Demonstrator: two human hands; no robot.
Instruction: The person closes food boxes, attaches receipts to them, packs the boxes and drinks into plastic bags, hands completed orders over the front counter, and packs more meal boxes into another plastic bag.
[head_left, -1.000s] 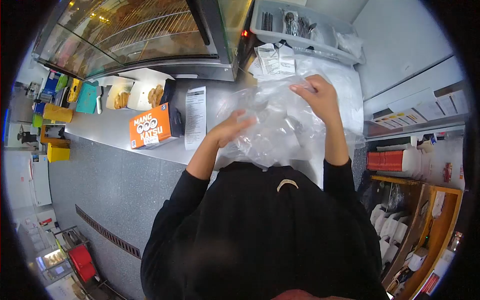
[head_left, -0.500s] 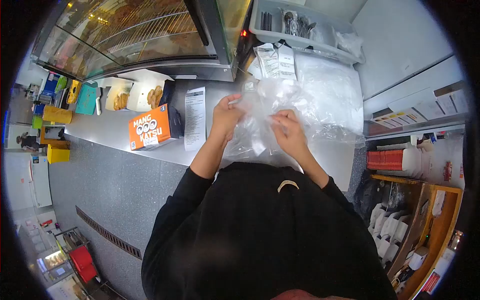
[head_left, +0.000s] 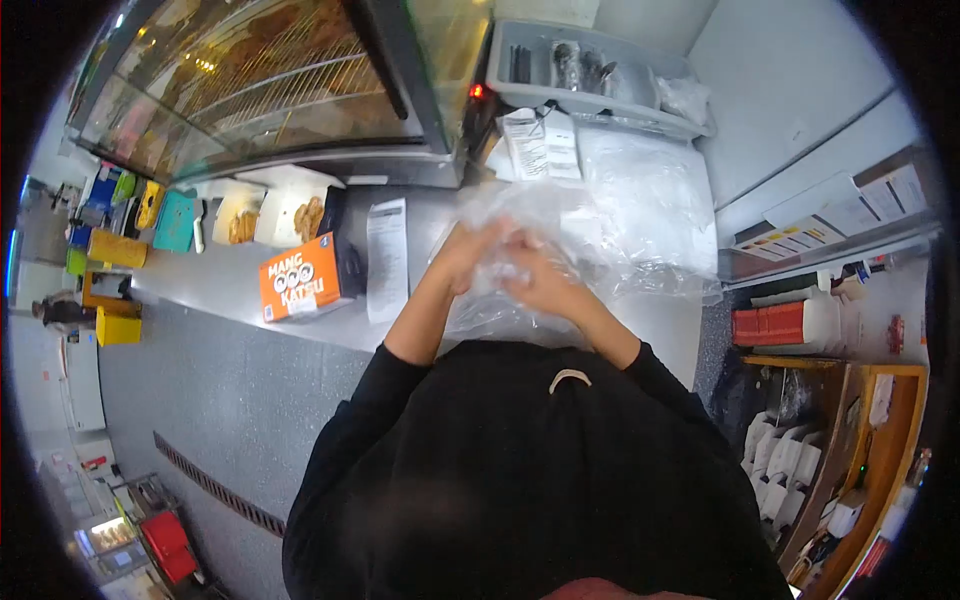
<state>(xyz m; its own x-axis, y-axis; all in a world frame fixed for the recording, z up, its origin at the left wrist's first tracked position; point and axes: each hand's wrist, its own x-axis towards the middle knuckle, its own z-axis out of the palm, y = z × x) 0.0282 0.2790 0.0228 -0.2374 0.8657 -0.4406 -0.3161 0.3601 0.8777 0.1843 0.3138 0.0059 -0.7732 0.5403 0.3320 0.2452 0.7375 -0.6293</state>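
Observation:
A clear plastic bag [head_left: 510, 205] is bunched up over the steel counter, in front of my body. My left hand [head_left: 468, 258] grips it from the left side, with the fingers smeared by motion. Close beside it, my right hand [head_left: 545, 280] is closed on the same film from the right. More thin clear plastic spreads beneath both hands. To the right lies a flat stack of clear plastic bags [head_left: 650, 190]. A long printed receipt [head_left: 387, 260] rests on the counter left of my left hand.
An orange katsu box [head_left: 300, 280] stands by open cartons of fried food [head_left: 308, 215] at the left. Behind them is a glass heated cabinet [head_left: 260, 80]. A grey cutlery tray [head_left: 600, 95] sits at the back, with receipts [head_left: 540, 145] before it. Shelves [head_left: 850, 400] flank the right.
My hands have come closer together, and the plastic between them is now bunched higher and blurred. The camera view has shifted slightly.

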